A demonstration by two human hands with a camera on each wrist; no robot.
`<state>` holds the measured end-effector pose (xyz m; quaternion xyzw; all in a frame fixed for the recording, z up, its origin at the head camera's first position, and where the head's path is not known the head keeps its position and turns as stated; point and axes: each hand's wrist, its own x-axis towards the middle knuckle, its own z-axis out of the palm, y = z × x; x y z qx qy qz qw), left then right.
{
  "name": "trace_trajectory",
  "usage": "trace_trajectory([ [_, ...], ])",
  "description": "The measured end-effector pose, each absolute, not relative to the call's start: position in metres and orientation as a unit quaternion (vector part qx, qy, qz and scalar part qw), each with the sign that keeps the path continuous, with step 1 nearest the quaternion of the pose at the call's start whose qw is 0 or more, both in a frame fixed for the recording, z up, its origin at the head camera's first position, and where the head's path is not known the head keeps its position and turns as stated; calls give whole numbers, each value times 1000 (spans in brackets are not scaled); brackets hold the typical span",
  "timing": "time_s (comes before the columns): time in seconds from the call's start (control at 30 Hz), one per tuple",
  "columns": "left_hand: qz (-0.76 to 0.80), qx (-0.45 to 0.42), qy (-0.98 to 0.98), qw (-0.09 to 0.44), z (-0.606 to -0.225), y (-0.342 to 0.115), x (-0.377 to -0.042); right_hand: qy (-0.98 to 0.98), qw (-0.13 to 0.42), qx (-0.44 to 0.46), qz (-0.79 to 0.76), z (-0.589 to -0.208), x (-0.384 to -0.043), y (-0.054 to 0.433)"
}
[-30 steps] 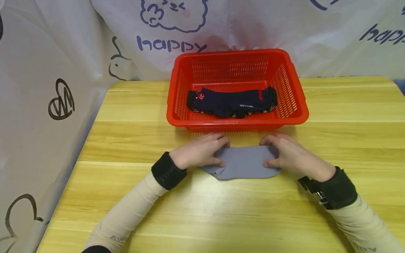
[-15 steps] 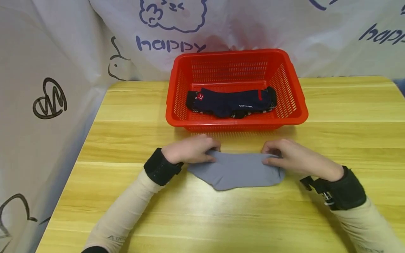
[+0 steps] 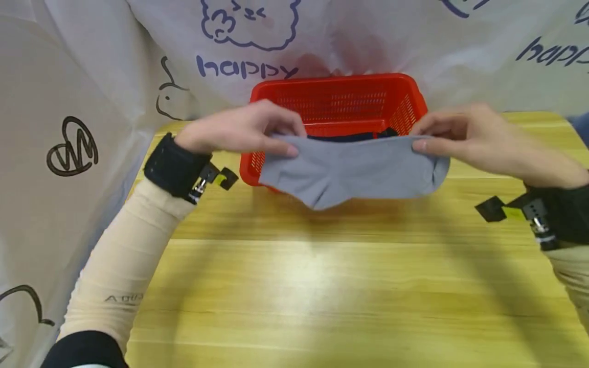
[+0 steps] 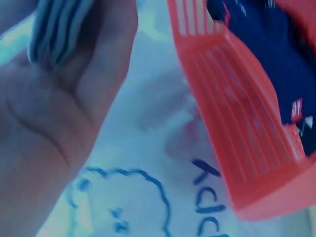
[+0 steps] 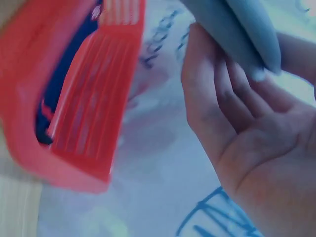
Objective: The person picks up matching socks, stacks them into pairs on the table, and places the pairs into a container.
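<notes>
A pair of grey socks, stacked flat, hangs stretched sideways between the two hands, raised above the table. My left hand pinches its upper left edge between thumb and fingers. At the toe end on the right, my right hand pinches the top edge the same way. Layered folds of the grey socks show in the left wrist view; two rounded toes appear in the right wrist view. Behind them stands a red plastic basket, its front partly hidden by the grey fabric.
Dark navy socks lie inside the basket, mostly covered in the head view by the grey pair. The wooden table spreads in front. A white cloth with drawn figures and lettering hangs behind and at the left.
Both hands have lifted the grey socks off the table and carried them forward, up to the basket's front rim. The hands are also farther apart, with the fabric drawn out straight.
</notes>
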<state>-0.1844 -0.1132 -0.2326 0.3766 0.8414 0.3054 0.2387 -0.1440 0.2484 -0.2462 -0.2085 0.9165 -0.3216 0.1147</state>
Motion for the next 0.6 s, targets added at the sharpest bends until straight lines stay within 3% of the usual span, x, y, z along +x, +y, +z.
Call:
trace_trajectory([
  [0.17, 281, 244, 894, 247, -228, -105, -239, 921, 162, -172, -309, -239, -204, 245],
  [0.33, 221, 171, 912, 300, -241, -92, -280, 927, 234, -137, -259, -251, -255, 233],
  [0.6, 160, 134, 895, 395, -262, -73, -297, 865, 400, -100, -285, -269, -295, 227],
])
